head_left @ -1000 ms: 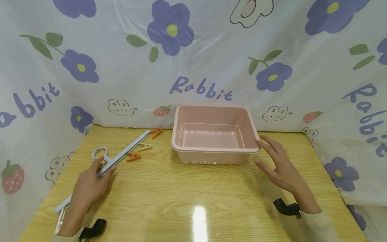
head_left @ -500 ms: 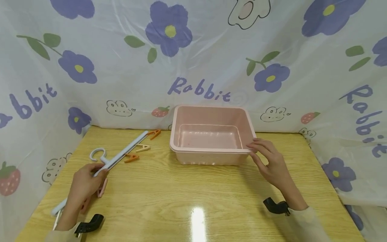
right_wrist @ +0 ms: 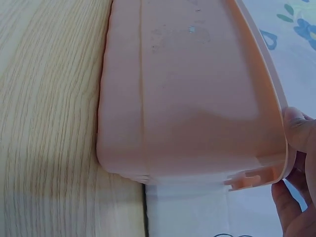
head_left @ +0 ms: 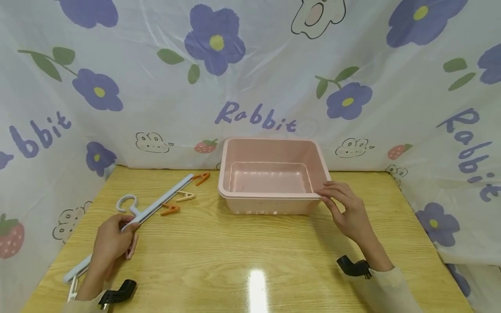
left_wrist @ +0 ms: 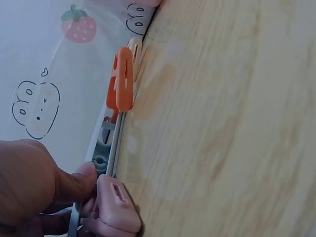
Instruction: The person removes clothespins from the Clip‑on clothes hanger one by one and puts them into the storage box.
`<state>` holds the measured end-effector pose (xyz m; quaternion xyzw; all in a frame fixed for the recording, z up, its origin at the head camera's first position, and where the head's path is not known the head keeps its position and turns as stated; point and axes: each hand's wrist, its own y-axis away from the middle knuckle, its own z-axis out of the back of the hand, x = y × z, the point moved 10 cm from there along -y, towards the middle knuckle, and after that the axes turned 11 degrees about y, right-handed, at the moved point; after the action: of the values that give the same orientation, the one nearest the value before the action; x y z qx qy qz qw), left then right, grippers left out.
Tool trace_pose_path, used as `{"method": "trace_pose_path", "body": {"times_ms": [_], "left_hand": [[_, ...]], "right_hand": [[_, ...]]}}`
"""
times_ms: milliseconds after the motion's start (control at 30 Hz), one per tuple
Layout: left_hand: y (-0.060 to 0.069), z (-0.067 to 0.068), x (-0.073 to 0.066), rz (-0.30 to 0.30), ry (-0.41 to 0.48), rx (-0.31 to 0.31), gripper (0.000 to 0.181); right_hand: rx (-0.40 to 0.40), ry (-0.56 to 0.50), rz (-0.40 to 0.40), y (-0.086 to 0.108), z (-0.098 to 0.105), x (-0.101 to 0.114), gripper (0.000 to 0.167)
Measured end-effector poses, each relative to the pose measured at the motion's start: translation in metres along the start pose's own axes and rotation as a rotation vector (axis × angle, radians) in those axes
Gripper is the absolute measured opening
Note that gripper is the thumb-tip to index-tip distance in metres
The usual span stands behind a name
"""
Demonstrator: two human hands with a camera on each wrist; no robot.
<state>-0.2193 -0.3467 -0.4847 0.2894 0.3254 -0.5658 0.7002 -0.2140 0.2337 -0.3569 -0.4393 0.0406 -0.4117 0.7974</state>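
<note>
A light blue clip hanger (head_left: pixel 162 200) lies slantwise on the left of the table, its round hook pointing away to the left. Along its bar hang clips, among them an orange clip (left_wrist: pixel 126 79) and a pink clip (left_wrist: pixel 117 207). My left hand (head_left: pixel 111 239) grips the bar just below the hook, with the thumb on top, and hides part of the bar. At the back stands a pink plastic basin (head_left: pixel 270 205), upright with nothing in it. My right hand (head_left: pixel 349 215) pinches its rim at the front right corner, the thumb on the outer side in the right wrist view.
The wooden table (head_left: pixel 219 261) reaches back to a printed cloth (head_left: pixel 270 56), which hangs behind it and on both sides. Behind the basin the cloth is close. A black wrist mount (head_left: pixel 117 293) sits on the left wrist, another on the right.
My right hand has moved left onto the basin's corner and taken hold of the rim. The hanger has tilted a little under my left hand, so its hook's gap and the pink clip show.
</note>
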Motion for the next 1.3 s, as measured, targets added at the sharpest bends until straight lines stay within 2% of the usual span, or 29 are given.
{"method": "trace_pose_path", "body": {"times_ms": [100,233,433,667,967,1167,1300], "left_hand": [[0.001,-0.003,-0.002,0.011,-0.004,0.029,0.039],[0.003,-0.001,-0.010,-0.040,-0.093,0.004,0.036],[0.007,0.001,-0.014,-0.074,-0.112,-0.033,0.032],[0.010,0.003,-0.019,-0.107,-0.107,-0.046,0.034],[0.018,0.009,-0.024,-0.075,-0.034,-0.061,0.037],[0.020,0.013,-0.031,-0.054,-0.012,-0.034,0.050],[0.022,0.015,-0.032,-0.030,-0.023,-0.004,0.050]], "right_hand": [[-0.005,-0.010,-0.015,0.000,0.001,-0.001,0.039],[-0.010,-0.015,-0.028,0.001,0.002,-0.002,0.039],[-0.006,-0.011,-0.027,0.001,0.000,-0.003,0.039],[0.002,-0.006,-0.032,0.001,0.000,-0.003,0.037],[-0.002,-0.015,-0.034,0.002,-0.001,-0.003,0.037],[-0.014,-0.012,-0.039,0.002,-0.001,-0.004,0.039],[-0.001,-0.008,-0.045,0.003,-0.002,-0.004,0.038]]}}
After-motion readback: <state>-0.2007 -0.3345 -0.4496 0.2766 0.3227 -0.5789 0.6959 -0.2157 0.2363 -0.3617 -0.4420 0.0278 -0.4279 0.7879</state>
